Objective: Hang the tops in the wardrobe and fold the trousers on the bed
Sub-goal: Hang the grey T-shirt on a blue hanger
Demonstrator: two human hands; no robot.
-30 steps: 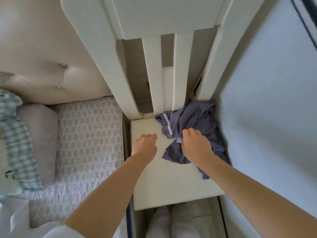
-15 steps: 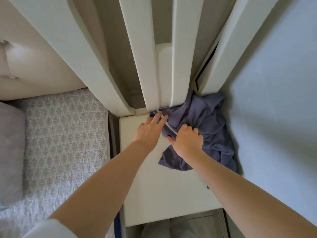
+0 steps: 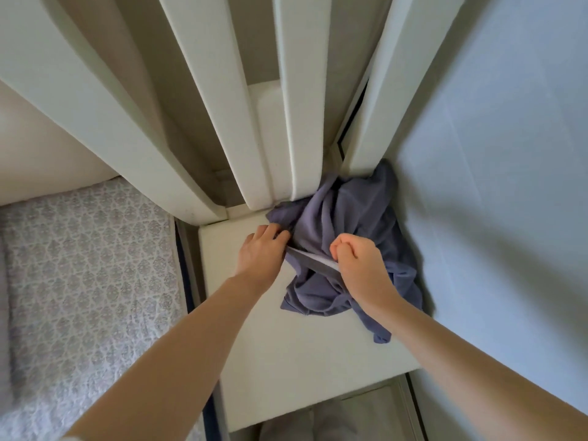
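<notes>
A crumpled blue-grey garment (image 3: 359, 218) with a white inner band lies on the cream chair seat (image 3: 286, 361), bunched against the chair back and the wall. My left hand (image 3: 259, 253) holds the garment's left edge, fingers curled into the cloth. My right hand (image 3: 359, 259) is a closed fist gripping the banded edge, which is stretched taut between both hands. I cannot tell whether the garment is a top or trousers.
The cream chair back (image 3: 222, 106) with upright slats rises just beyond the garment. A pale blue wall (image 3: 493, 186) stands close on the right. The bed (image 3: 86, 281) with a patterned grey-white cover lies to the left of the chair.
Both hands have closed on the garment: the left, which was open and reaching, now grips its left edge, and the right has tightened into a fist, pulling the banded edge taut.
</notes>
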